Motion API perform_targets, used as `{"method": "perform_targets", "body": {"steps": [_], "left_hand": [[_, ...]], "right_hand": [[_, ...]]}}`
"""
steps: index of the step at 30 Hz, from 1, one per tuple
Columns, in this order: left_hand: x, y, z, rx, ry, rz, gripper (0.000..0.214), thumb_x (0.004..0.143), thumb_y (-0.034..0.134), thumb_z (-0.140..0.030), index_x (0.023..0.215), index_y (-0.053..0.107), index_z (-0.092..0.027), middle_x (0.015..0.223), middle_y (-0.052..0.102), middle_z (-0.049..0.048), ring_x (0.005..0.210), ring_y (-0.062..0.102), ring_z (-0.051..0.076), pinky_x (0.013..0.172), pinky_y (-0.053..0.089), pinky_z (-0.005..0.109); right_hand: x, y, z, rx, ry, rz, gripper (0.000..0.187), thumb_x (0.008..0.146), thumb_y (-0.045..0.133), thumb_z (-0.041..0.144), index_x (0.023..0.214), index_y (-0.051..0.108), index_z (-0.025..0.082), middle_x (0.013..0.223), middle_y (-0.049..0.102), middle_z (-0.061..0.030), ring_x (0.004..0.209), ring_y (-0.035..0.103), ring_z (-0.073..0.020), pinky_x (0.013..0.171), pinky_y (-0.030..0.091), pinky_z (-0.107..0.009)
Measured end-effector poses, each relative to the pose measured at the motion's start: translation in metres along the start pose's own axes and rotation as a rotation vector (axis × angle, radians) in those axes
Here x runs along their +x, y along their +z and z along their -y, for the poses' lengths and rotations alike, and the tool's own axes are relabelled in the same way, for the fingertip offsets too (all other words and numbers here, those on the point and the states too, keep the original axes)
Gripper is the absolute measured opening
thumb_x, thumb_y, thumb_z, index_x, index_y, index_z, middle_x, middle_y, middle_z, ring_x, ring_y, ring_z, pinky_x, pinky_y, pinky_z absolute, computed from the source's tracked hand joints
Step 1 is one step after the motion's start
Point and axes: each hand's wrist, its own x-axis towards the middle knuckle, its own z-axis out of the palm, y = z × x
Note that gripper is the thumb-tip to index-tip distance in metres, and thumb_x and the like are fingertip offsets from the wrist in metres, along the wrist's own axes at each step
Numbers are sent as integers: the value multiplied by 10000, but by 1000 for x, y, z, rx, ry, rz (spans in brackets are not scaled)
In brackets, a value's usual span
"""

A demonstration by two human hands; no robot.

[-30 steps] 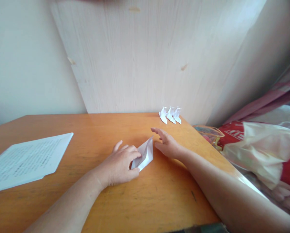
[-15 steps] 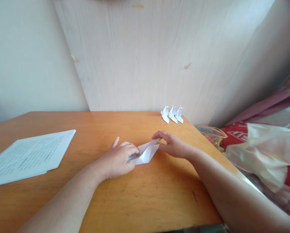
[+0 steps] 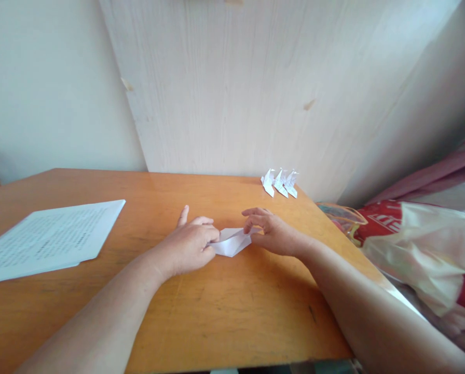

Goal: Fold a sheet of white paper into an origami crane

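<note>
Pale wood forms the largest surface: a panel that stands tilted against the wall behind the table. We see the table's orange top filling the lower half of the view, with its far edge meeting the foot of the panel. A plastic bag, cream over red, lies off the table's right side. A printed sheet rests flat near the left edge, well apart from the hands.

Both forearms reach in from below and meet near the middle of the table. The left hand lies knuckles up, its thumb and curled fingers clenched on the left end of the folded paper, while one finger points away. The right hand pinches the paper's right tip with bent fingertips. We note that the folded paper is white, lies low on the tabletop, and sits between the two hands.

Three small paper cranes stand in a tight row at the far right corner.
</note>
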Motion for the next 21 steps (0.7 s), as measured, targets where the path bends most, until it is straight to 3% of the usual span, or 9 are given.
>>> {"method": "perform_targets", "body": {"steps": [6, 11, 17, 21], "left_hand": [[1, 3, 1, 2, -29, -33, 299, 714, 531, -75, 880, 678, -276, 864, 652, -14, 1082, 567, 234, 1178, -66, 605], [2, 3, -4, 24, 17, -32, 315, 745, 541, -112, 927, 704, -309, 807, 638, -14, 1054, 561, 248, 1159, -62, 641], [2, 4, -7, 27, -22, -10, 292, 716, 589, -168, 941, 711, -309, 853, 657, -3, 1080, 543, 263, 1157, -55, 647], [3, 6, -7, 32, -17, -21, 292, 730, 607, -205, 981, 707, -315, 854, 668, 0, 1089, 540, 275, 1162, -17, 643]], "right_hand": [[1, -1, 5, -9, -21, 60, 288, 789, 596, 89, 1003, 704, 249, 1366, 591, -82, 1328, 490, -268, 1078, 401, -458], [5, -3, 14, -90, -29, 94, 359, 794, 613, 112, 1101, 716, 267, 1427, 545, -99, 1368, 445, -303, 1081, 374, -509], [10, -4, 27, -232, -52, 121, 214, 770, 651, 126, 943, 721, 229, 1436, 538, -110, 1367, 420, -356, 1082, 333, -570], [11, -2, 27, -258, -48, 143, 274, 754, 642, 117, 990, 718, 234, 1435, 545, -107, 1377, 408, -360, 1090, 330, -576]]}}
